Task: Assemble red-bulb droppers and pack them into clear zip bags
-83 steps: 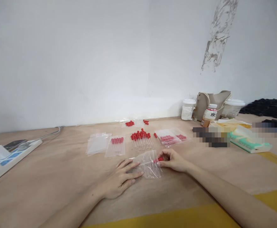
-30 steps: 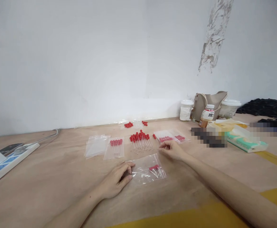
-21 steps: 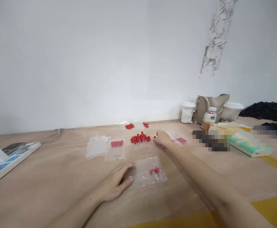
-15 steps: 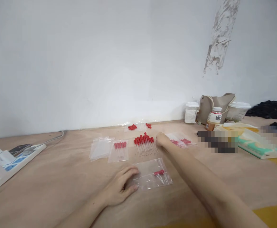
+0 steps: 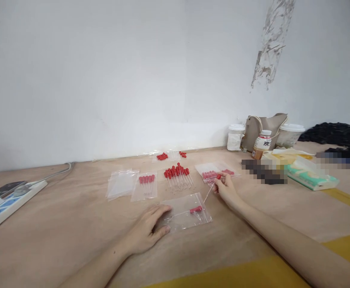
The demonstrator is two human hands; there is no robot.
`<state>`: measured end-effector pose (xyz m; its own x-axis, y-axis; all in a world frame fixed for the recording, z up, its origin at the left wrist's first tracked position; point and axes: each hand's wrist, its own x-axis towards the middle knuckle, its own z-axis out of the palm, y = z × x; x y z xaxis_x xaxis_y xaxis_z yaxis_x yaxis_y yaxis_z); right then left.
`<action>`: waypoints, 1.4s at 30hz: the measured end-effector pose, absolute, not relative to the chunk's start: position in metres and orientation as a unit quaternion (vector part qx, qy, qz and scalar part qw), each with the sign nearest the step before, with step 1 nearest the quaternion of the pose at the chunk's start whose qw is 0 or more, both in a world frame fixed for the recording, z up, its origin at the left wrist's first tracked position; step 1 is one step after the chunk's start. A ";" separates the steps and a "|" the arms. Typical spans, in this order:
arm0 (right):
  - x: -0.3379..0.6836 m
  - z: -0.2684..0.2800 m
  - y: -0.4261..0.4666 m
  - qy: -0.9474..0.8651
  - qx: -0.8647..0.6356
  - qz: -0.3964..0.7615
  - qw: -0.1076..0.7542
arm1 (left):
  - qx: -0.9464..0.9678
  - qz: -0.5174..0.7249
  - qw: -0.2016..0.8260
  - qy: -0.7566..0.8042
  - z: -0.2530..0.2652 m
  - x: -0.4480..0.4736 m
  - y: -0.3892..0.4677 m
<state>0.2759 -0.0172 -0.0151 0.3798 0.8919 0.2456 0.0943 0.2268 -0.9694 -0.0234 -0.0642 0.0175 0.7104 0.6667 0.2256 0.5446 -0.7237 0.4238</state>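
My right hand point(image 5: 226, 189) pinches a dropper point(image 5: 218, 176) by its red bulb, its thin clear tube slanting down and left towards a clear zip bag point(image 5: 182, 224). Inside that bag lies at least one dropper with a red bulb point(image 5: 195, 209). My left hand point(image 5: 151, 228) rests at the bag's left end, thumb and fingers apart, fingertips on the plastic. Behind the bag, a pile of loose droppers point(image 5: 177, 173) fans out, bulbs facing the wall. To its left lies a bag with several droppers point(image 5: 146, 180); filled bags point(image 5: 209, 175) lie just beyond my right hand.
Flat clear bags point(image 5: 121, 184) are stacked at the left. Small red bulbs point(image 5: 163, 156) lie by the wall point(image 5: 127, 80). A power strip point(image 5: 15, 202) sits far left; a bottle point(image 5: 262, 145), cups point(image 5: 235, 138) and a tissue pack point(image 5: 313, 176) stand or lie right.
My right hand has come back from beside the loose pile towards the near bag, with a dropper now showing in its fingers. My left hand stays at the bag; the view has shifted slightly.
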 end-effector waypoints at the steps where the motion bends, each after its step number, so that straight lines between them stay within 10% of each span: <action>1: 0.272 -0.015 -0.019 -0.453 -0.529 0.326 0.639 | 0.909 0.185 0.164 0.335 0.018 -0.023 -0.064; 13: 0.263 -0.003 -0.044 -0.517 -0.462 0.546 0.471 | 0.903 0.191 0.163 0.348 0.017 -0.021 -0.064; 42: 0.248 -0.007 -0.043 -0.723 -0.386 0.423 0.386 | 0.901 0.205 0.171 0.341 0.017 -0.018 -0.064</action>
